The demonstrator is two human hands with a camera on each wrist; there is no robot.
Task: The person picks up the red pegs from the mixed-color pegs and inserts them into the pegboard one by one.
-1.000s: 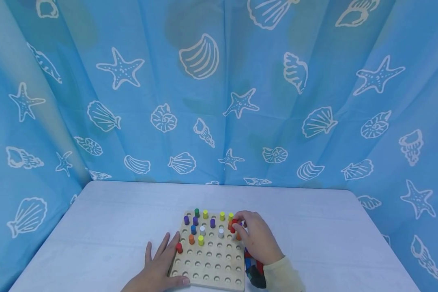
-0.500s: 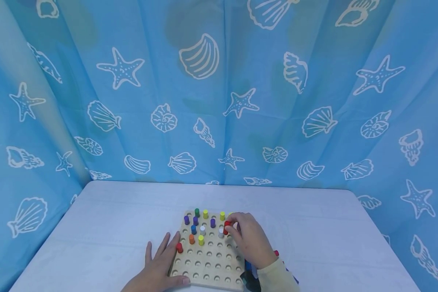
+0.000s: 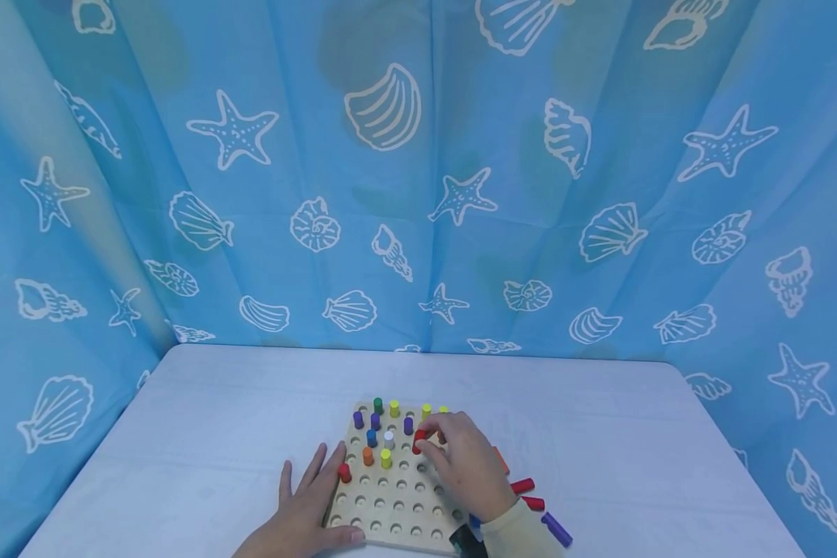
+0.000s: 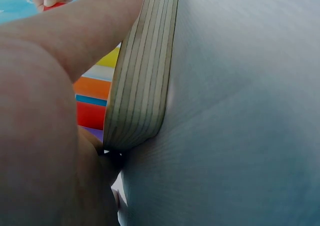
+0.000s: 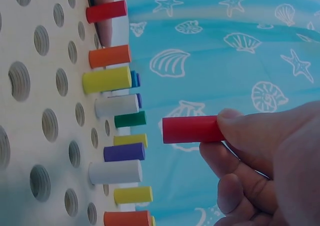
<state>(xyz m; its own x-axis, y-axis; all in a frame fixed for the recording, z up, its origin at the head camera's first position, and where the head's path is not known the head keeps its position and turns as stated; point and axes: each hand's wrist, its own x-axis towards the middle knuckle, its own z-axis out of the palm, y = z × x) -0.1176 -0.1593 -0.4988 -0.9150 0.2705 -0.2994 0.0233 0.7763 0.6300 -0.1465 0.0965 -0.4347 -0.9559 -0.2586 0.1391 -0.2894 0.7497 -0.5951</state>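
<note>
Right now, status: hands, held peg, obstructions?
Left hand touches pegboard. Right hand pinches red peg, clear of pegboard. Possible obstruction: standing white peg.

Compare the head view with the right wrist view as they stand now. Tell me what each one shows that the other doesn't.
Only the head view shows the loose purple peg and two loose red pegs lying right of the pegboard, plus the right sleeve.

Only the right wrist view shows a second white peg standing in the board, and a clear gap between board and held red peg.

Both show the right hand pinching that peg, and the blue curtain.
</note>
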